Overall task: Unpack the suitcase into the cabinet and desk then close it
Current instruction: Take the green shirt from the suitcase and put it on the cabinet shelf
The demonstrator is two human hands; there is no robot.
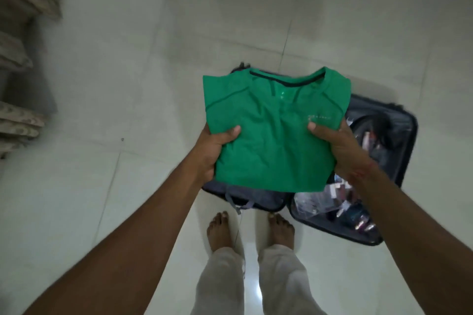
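Observation:
A folded green T-shirt (pixel 275 133) with a dark collar trim is held flat above the open dark suitcase (pixel 399 135), which lies on the white tiled floor. My left hand (pixel 213 148) grips the shirt's left edge, thumb on top. My right hand (pixel 337 148) grips its right edge the same way. The shirt hides most of the suitcase's left half, where grey fabric with a drawstring (pixel 245 201) shows below it. The right half holds a clear pouch (pixel 311 203) and several small bottles and tubes (pixel 358 222).
My bare feet (pixel 222 231) stand on the floor just in front of the suitcase. Patterned beige bedding (pixel 23 2) hangs at the left edge. Open tiled floor (pixel 128 84) lies to the left and beyond the suitcase.

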